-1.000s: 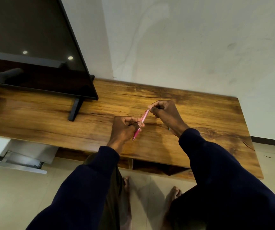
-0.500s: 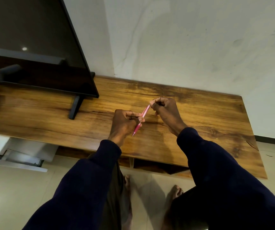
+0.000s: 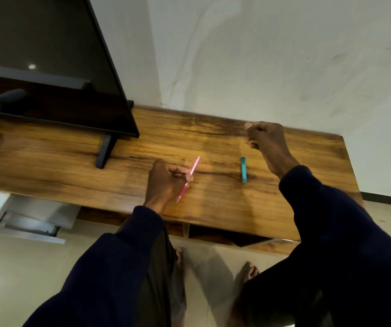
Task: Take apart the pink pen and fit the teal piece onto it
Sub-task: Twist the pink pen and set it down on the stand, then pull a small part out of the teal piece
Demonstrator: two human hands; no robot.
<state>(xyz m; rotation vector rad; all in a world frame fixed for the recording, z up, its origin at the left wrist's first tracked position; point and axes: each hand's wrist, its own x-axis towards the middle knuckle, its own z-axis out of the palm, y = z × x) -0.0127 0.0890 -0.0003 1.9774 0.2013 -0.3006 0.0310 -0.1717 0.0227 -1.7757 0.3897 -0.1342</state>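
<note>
My left hand [image 3: 166, 182] grips the pink pen [image 3: 194, 166] near its middle. The pen is held tilted just above the wooden table [image 3: 60, 161], with its tip pointing down toward me. The teal piece [image 3: 243, 169] lies on the table to the right of the pen, and neither hand touches it. My right hand [image 3: 267, 142] is raised behind and to the right of the teal piece, with its fingers curled into a fist. I cannot tell whether it holds anything small.
A black TV screen [image 3: 48, 67] on a stand foot [image 3: 103, 152] fills the table's left back. A white wall rises behind the table. The table's right edge is at the far right. Below the front edge are an open shelf, a tiled floor and bare feet.
My right hand has let go of the pen's top end and moved right and back into a fist. The teal piece it was hiding now shows on the table. My left hand still holds the pen.
</note>
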